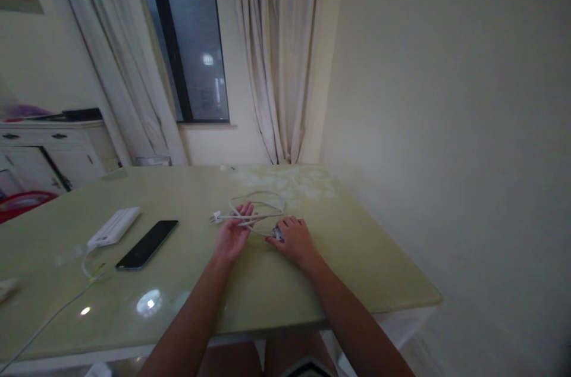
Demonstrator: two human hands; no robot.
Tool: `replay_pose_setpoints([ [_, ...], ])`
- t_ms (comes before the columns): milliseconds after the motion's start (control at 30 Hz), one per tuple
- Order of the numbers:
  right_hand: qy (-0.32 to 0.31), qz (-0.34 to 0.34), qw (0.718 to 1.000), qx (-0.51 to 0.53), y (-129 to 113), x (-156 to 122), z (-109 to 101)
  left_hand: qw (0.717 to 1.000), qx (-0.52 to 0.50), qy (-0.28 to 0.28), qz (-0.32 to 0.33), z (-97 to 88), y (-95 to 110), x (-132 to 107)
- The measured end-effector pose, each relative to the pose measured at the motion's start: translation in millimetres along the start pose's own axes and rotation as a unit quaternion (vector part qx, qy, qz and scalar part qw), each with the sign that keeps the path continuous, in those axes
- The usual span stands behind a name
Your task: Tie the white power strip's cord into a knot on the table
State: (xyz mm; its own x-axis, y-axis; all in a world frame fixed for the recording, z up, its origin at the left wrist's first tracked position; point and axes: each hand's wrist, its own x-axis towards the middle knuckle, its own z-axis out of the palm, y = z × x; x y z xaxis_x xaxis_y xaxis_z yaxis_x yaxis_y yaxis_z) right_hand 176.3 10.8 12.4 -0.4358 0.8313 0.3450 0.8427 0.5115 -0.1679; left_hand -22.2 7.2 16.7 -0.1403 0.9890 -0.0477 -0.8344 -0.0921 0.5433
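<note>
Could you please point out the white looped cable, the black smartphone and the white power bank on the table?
White looped cable [261,195], head view, on the far arc of the loop.
Black flat smartphone [147,244], head view, on the middle of its screen.
White rectangular power bank [114,226], head view, on the middle of its top face.

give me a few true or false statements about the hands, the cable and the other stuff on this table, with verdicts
1. Both hands are on a white cable near the middle of the table. True: the left hand lies under a strand and the right hand presses on one end.
2. The cable is stretched out straight. False: it lies in a loose loop.
3. A dark phone lies flat to the left of the hands. True.
4. The white power bank sits to the right of the phone. False: it is to the phone's left.
5. The left hand grips the phone. False: the phone lies untouched, apart from both hands.
</note>
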Motion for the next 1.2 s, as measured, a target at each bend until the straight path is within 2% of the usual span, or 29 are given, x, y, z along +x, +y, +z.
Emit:
replay_pose_setpoints([
  [133,0.024,0.066,0.998,0.000,-17.0,3.7,6.9,0.992,0.117,-0.026,-0.049,4.6,-21.1,-6.3],
  [233,0.018,0.115,0.992,0.049,-16.6,6.0,6.4,0.981,0.170,-0.037,-0.086,8.8,-30.5,-12.1],
  [333,0.008,0.060,0.991,0.118,-3.1,5.5,2.3,0.980,0.166,-0.054,-0.092,10.1,-25.6,-13.9],
  [400,0.001,0.001,0.990,0.143,7.1,4.5,0.0,0.984,0.150,-0.048,-0.084,8.8,-17.7,-12.4],
  [467,0.005,-0.026,0.987,0.159,13.5,4.0,-0.5,0.988,0.132,-0.031,-0.078,6.6,-10.6,-10.2],
  [567,0.034,-0.005,0.981,0.193,12.6,4.8,5.0,0.990,0.120,-0.024,-0.072,4.3,-8.3,-8.9],
  [667,0.053,0.067,0.972,0.217,4.4,6.3,18.2,0.986,0.140,-0.039,-0.080,6.0,-17.4,-12.2],
  [733,0.073,0.132,0.958,0.244,0.2,7.3,28.2,0.981,0.166,-0.038,-0.091,8.7,-25.9,-15.6],
  [800,0.094,0.170,0.931,0.307,-0.7,8.5,35.0,0.976,0.190,-0.026,-0.099,11.6,-32.1,-18.6],
  [867,0.086,0.159,0.898,0.400,1.0,9.9,36.7,0.974,0.200,-0.017,-0.105,13.8,-33.6,-20.3],
  [967,0.043,0.105,0.856,0.504,4.4,11.7,30.9,0.978,0.185,-0.016,-0.093,15.6,-28.0,-20.7],
  [1000,0.040,0.097,0.854,0.509,5.2,12.1,27.8,0.980,0.178,-0.015,-0.083,15.9,-25.3,-20.5],
  [1067,0.058,0.096,0.873,0.475,6.8,12.2,21.6,0.984,0.169,-0.016,-0.062,15.9,-20.7,-19.8],
  [1133,0.091,0.109,0.895,0.424,9.4,11.2,15.8,0.984,0.169,-0.015,-0.046,15.0,-18.2,-18.5],
  [1200,0.131,0.137,0.900,0.392,12.9,9.4,10.5,0.984,0.176,-0.009,-0.031,13.0,-18.1,-16.7],
])
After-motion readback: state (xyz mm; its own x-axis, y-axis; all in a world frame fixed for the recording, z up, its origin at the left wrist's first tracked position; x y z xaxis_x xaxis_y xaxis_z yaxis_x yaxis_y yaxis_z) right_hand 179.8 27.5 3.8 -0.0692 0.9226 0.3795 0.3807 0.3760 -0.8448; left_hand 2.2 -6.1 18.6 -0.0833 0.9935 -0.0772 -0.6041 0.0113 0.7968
